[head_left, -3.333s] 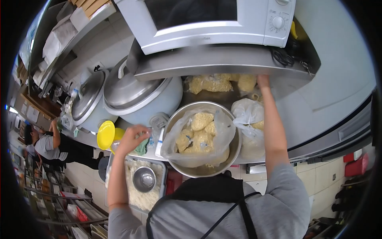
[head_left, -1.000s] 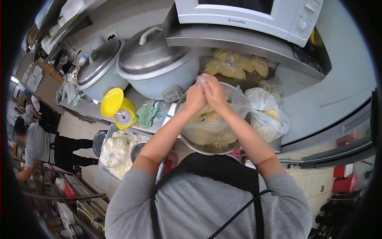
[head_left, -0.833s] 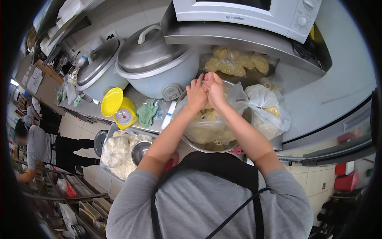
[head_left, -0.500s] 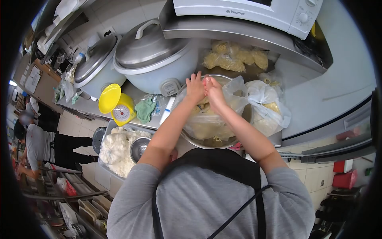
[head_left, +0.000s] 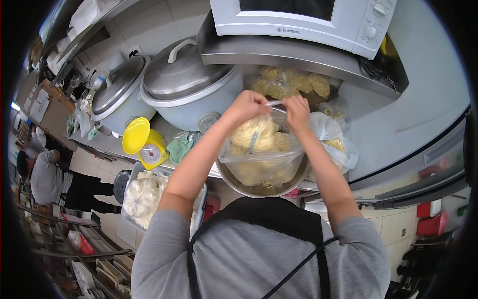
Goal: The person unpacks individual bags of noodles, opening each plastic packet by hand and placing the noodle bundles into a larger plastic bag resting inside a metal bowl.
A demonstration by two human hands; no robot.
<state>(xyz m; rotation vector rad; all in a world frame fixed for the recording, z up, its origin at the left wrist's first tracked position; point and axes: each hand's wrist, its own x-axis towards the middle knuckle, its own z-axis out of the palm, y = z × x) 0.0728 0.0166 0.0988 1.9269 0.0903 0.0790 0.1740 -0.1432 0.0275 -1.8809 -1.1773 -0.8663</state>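
Observation:
Above a large metal bowl, my left hand and my right hand are raised a little apart. Both are closed on the twisted top of a clear plastic bag, one at each side. Beneath them hangs the bag of yellow noodles, with a blue mark on its front. Inside the bowl, a larger clear plastic bag lies open around more noodle bundles. A white plastic bag with noodles stands just right of the bowl.
Two big lidded cookers stand at the back left. Near them are a yellow scale and a green cloth. A microwave sits on a shelf above bagged noodles. A tub of white food is lower left; a person stands beyond.
My hands have moved apart and now hold the twisted bag top between them. The noodle bag shows below them. The whole view has shifted slightly downward.

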